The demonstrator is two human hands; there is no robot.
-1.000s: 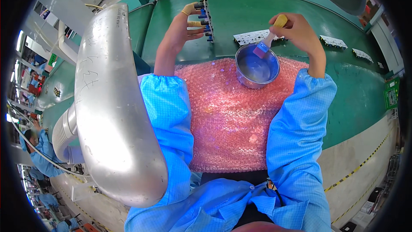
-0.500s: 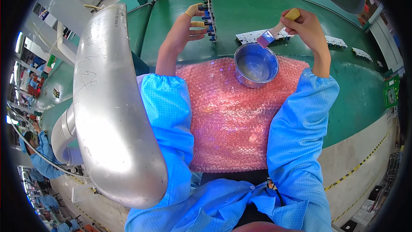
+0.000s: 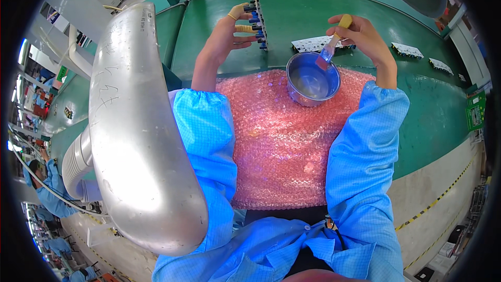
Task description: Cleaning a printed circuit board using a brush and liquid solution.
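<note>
At the far left of the mat, my left hand (image 3: 223,36) is closed on a circuit board (image 3: 259,18), held upright on edge with its blue and black components toward my palm. Yellow finger cots cover some of those fingers. My right hand (image 3: 368,40) pinches the yellow handle of a flat paintbrush (image 3: 329,52), its reddish bristles pointing down at the far right rim of a metal bowl (image 3: 308,99). Pale liquid seems to lie in the bowl. Under the bowl is pink bubble wrap (image 3: 282,162), spread between my forearms.
Behind the bowl lies another circuit board (image 3: 310,44); two more boards, one of them a white strip (image 3: 407,50), lie to the right on the green bench (image 3: 313,8). A large silver fume hood (image 3: 138,141) blocks the left side. A co-worker (image 3: 52,188) is at far left.
My right hand has tilted the brush steeper and lowered its bristles from above the bowl to its far right rim. The upright board has shifted slightly right.
</note>
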